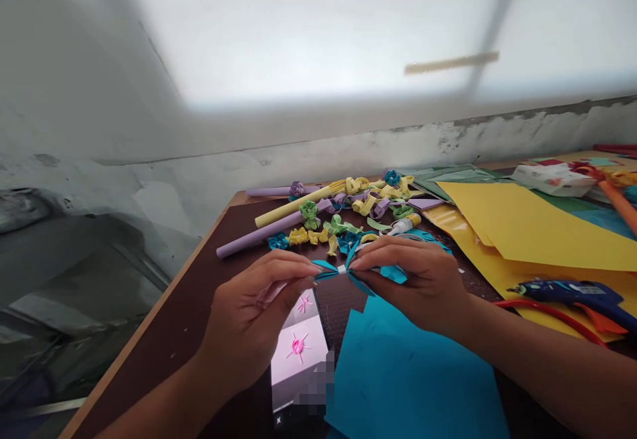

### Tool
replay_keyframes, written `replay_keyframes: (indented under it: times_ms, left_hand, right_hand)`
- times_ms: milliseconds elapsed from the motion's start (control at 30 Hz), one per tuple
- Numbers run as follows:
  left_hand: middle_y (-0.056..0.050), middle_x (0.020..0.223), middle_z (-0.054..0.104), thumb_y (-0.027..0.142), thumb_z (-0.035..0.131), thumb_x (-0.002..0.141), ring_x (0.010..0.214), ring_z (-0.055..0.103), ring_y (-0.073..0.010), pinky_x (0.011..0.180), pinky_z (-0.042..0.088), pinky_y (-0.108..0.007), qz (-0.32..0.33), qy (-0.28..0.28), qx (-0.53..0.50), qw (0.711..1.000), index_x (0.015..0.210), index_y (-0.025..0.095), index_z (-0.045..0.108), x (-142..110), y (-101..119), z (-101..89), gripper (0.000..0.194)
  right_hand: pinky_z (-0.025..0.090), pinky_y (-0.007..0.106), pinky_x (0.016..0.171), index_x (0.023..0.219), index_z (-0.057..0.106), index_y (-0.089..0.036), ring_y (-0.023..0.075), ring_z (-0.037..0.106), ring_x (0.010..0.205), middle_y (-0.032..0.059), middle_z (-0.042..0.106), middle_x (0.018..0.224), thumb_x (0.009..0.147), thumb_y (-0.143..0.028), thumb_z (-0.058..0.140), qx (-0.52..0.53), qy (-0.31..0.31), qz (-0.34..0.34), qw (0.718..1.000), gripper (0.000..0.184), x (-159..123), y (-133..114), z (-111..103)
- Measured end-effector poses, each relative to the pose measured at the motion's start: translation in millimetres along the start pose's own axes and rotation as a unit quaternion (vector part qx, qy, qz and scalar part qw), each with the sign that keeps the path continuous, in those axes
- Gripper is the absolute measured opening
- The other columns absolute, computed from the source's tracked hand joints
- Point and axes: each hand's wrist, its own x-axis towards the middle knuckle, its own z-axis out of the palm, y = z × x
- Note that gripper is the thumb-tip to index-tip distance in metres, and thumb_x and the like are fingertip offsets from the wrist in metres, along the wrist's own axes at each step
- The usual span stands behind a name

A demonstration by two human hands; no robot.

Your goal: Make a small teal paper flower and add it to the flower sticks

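Observation:
A small bundle of blue paper strips with a white band round its middle (pixel 342 269) is held up between my two hands over the table. My left hand (pixel 251 316) pinches the strips at the left end, thumb below and fingers above. On the other side my right hand (pixel 421 280) grips them just right of the band. Some strip ends fan out up and down by the right fingers. Below my left hand lies a phone (pixel 298 366) showing pictures of a pink paper shape. A blue paper sheet (pixel 413 373) lies beneath my right hand and forearm.
Behind my hands lie curled paper pieces (pixel 365 203), purple (pixel 259 230) and yellow (pixel 288 207) paper tubes and a small glue bottle (pixel 405 223). At the right are yellow sheets (pixel 542 227), a blue glue gun (pixel 582 292) and a white box (pixel 552 180). A wall stands behind.

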Motion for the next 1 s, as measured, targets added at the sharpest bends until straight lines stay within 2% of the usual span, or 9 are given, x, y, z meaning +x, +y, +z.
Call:
replay_keyframes:
  times_ms: [167, 300, 467, 600, 733, 833, 1000]
  left_hand:
    - [0.000, 0.106, 0.078, 0.014, 0.060, 0.099, 0.100, 0.071, -0.0142, 0.084, 0.059, -0.022, -0.014, -0.060, -0.015, 0.998, 0.110, 0.032, 0.078, 1, 3, -4.3, 0.028]
    - [-0.001, 0.104, 0.078, 0.010, 0.066, 0.094, 0.097, 0.073, -0.0159, 0.082, 0.061, -0.024, -0.004, -0.071, -0.040, 0.997, 0.110, 0.031, 0.079, 2, 3, -3.0, 0.029]
    - [-0.002, 0.101, 0.078, 0.006, 0.072, 0.088, 0.096, 0.073, -0.0180, 0.084, 0.061, -0.029, 0.029, -0.063, -0.011, 0.998, 0.108, 0.029, 0.077, 0, -4, -0.6, 0.031]
    - [-0.005, 0.095, 0.076, 0.004, 0.077, 0.083, 0.088, 0.072, -0.0189, 0.078, 0.060, -0.031, 0.103, -0.062, 0.076, 0.990, 0.102, 0.022, 0.075, -3, -5, 1.4, 0.026]
    - [-0.006, 0.093, 0.075, 0.003, 0.076, 0.084, 0.083, 0.073, -0.0157, 0.074, 0.059, -0.025, 0.157, -0.049, 0.123, 0.979, 0.098, 0.018, 0.074, -3, -2, 1.1, 0.020]
    - [-0.003, 0.094, 0.076, 0.001, 0.070, 0.087, 0.081, 0.073, -0.0127, 0.071, 0.058, -0.020, 0.164, -0.042, 0.134, 0.976, 0.097, 0.019, 0.074, -2, -1, -0.4, 0.021]
    - [-0.002, 0.092, 0.079, 0.004, 0.068, 0.089, 0.079, 0.075, -0.0153, 0.068, 0.059, -0.022, 0.158, -0.032, 0.146, 0.976, 0.098, 0.022, 0.076, -2, 0, -1.0, 0.022]
  right_hand:
    - [0.062, 0.024, 0.076, 0.095, 0.078, -0.017, 0.0151, 0.076, 0.082, 0.0059, 0.080, 0.089, 0.086, -0.006, 0.076, 0.034, -0.012, 0.024, 0.999, 0.014, 0, 3, -1]
    - [0.062, 0.025, 0.076, 0.095, 0.078, -0.017, 0.0157, 0.076, 0.081, 0.0061, 0.079, 0.088, 0.087, -0.006, 0.075, 0.050, -0.018, 0.032, 0.998, 0.014, 0, 6, -1]
    - [0.062, 0.025, 0.073, 0.093, 0.077, -0.014, 0.0161, 0.076, 0.078, 0.0081, 0.079, 0.086, 0.086, -0.008, 0.076, 0.033, -0.031, 0.018, 0.999, 0.010, -1, 1, 2]
    - [0.062, 0.026, 0.077, 0.096, 0.077, -0.013, 0.0172, 0.076, 0.083, 0.0100, 0.078, 0.091, 0.086, -0.006, 0.076, 0.015, -0.051, -0.001, 0.999, 0.013, -1, -7, 3]
    - [0.063, 0.027, 0.081, 0.098, 0.077, -0.013, 0.0177, 0.076, 0.087, 0.0106, 0.078, 0.094, 0.086, -0.006, 0.075, 0.026, -0.054, 0.001, 0.998, 0.014, -3, -10, 3]
    - [0.063, 0.025, 0.079, 0.100, 0.078, -0.016, 0.0167, 0.076, 0.086, 0.0084, 0.078, 0.095, 0.085, -0.009, 0.079, 0.051, -0.044, 0.019, 0.998, 0.017, -5, -7, 4]
    - [0.065, 0.028, 0.080, 0.106, 0.080, -0.023, 0.0182, 0.077, 0.088, 0.0060, 0.080, 0.099, 0.082, -0.011, 0.082, 0.067, -0.025, 0.038, 0.997, 0.027, -7, -5, 7]
